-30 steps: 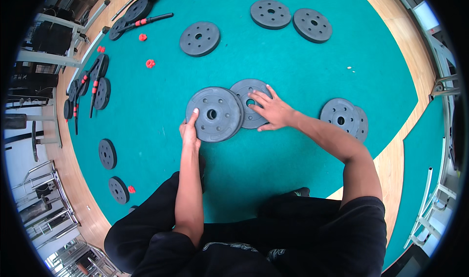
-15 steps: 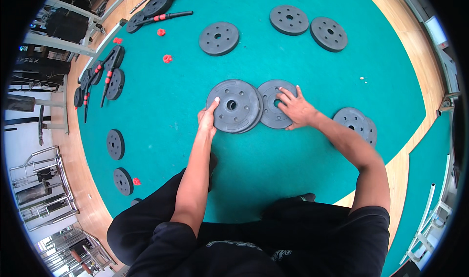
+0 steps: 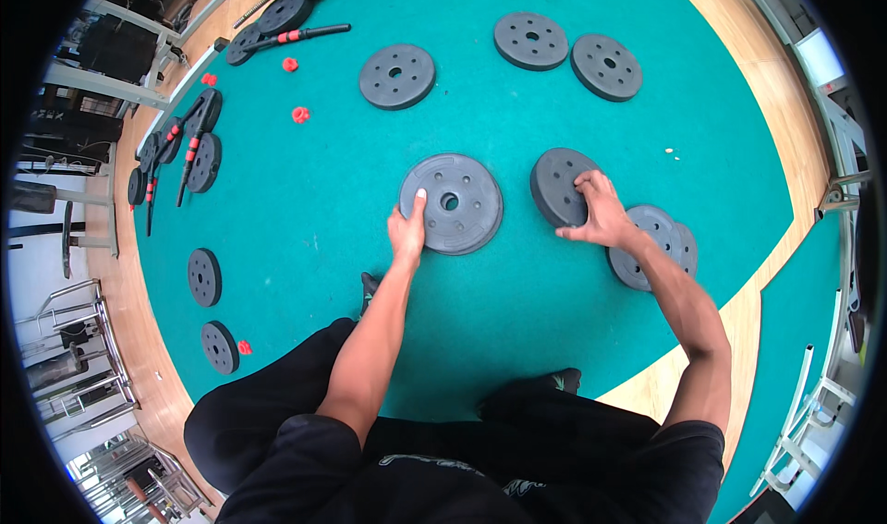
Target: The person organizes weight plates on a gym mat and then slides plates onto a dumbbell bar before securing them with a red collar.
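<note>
In front of me a round grey weight plate [image 3: 469, 221] lies on top of another, whose rim shows along the lower right. My left hand [image 3: 407, 232] grips the left edge of this pair, thumb on the upper face and fingers curled at the rim. To the right, my right hand [image 3: 605, 213] holds a separate weight plate [image 3: 552, 180] by its right side, with fingertips near the middle hole. That plate is tilted and apart from the pair. Beside my right wrist, two overlapping weight plates [image 3: 647, 228] rest on the green mat.
The green mat [image 3: 286, 201] carries a single weight plate [image 3: 397, 76] and two more plates [image 3: 531, 41] farther off. At left lie short dumbbell bars [image 3: 189, 159] with plates and red collar nuts [image 3: 300, 115]. Gym machines [image 3: 83, 339] stand along the left edge.
My right hand has drawn its plate rightward, away from the pair, and tilted it. My left hand keeps its grip, and the upper plate now sits more squarely over the lower one.
</note>
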### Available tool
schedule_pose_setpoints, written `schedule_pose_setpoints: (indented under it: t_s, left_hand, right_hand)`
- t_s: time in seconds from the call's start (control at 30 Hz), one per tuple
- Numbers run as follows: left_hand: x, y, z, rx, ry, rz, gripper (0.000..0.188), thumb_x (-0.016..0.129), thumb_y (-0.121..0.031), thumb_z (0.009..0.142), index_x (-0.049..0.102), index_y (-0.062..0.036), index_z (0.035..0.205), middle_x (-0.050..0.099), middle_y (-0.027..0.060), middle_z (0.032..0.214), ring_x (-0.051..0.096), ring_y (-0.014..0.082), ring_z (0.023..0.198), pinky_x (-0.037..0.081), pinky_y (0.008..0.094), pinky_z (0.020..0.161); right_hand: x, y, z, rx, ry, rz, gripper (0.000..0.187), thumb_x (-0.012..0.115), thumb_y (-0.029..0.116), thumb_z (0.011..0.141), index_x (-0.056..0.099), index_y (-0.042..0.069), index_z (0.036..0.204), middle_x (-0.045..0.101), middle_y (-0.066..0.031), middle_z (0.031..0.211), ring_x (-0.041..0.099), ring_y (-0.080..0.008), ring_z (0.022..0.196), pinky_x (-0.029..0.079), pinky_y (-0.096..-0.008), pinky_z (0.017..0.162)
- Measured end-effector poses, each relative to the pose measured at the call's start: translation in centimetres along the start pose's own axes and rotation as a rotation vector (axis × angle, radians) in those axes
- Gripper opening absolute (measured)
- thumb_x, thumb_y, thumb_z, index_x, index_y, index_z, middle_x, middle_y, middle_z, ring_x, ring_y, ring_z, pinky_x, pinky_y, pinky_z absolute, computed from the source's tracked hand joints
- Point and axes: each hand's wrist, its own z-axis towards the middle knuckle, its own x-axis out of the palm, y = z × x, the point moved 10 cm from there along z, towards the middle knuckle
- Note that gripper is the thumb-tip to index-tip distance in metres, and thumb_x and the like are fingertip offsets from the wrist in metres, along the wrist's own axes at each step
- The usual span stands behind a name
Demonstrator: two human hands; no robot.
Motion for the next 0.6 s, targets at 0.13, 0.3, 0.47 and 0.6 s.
schedule_pose_setpoints:
  t_s: [0.13, 0.3, 0.47, 0.6]
  left_hand:
    - [0.3, -2.4, -0.8, 0.359, -0.017, 0.544, 0.068, 0.056, -0.047, 0.095, 0.054, 0.0114, 0.131, 0.047, 0.0286, 0.142, 0.047, 0.0417, 0.126, 0.033, 0.0453, 0.112]
    - [1.1, -1.8, -0.9, 0.388, 0.056, 0.345, 0.061, 0.043, -0.040, 0.103, 0.046, 0.0082, 0.140, 0.042, 0.0259, 0.148, 0.039, 0.0387, 0.139, 0.028, 0.0406, 0.117]
    - [0.7, 1.4, 0.9, 0.142, 0.241, -0.123, 0.066, 0.022, -0.051, 0.106, 0.046, -0.0027, 0.145, 0.046, 0.0183, 0.148, 0.042, 0.0325, 0.137, 0.029, 0.0385, 0.116]
    - [1.0, 1.8, -0.5, -0.206, 0.203, -0.495, 0.077, 0.033, -0.060, 0.102, 0.044, 0.0049, 0.142, 0.050, 0.0176, 0.142, 0.047, 0.0265, 0.130, 0.034, 0.0382, 0.112]
  right_hand:
    - [-1.2, 1.4, 2.5, 0.132, -0.165, 0.184, 0.092, 0.084, 0.052, 0.064, 0.050, -0.012, 0.120, 0.045, -0.0186, 0.124, 0.046, -0.0366, 0.119, 0.042, -0.0429, 0.101]
    - [-0.7, 11.6, 5.6, -0.130, -0.121, -0.090, 0.092, 0.085, 0.055, 0.060, 0.055, -0.008, 0.119, 0.046, -0.0158, 0.125, 0.041, -0.0347, 0.127, 0.030, -0.0653, 0.107]
    - [5.5, 18.6, 6.9, -0.465, 0.067, -0.361, 0.090, 0.085, 0.053, 0.057, 0.055, -0.004, 0.119, 0.047, -0.0120, 0.127, 0.036, -0.0330, 0.135, 0.018, -0.0790, 0.106]
    - [8.0, 19.8, 6.5, -0.523, 0.140, -0.342, 0.093, 0.083, 0.054, 0.061, 0.052, -0.004, 0.126, 0.044, -0.0152, 0.136, 0.032, -0.0330, 0.139, 0.017, -0.0773, 0.107]
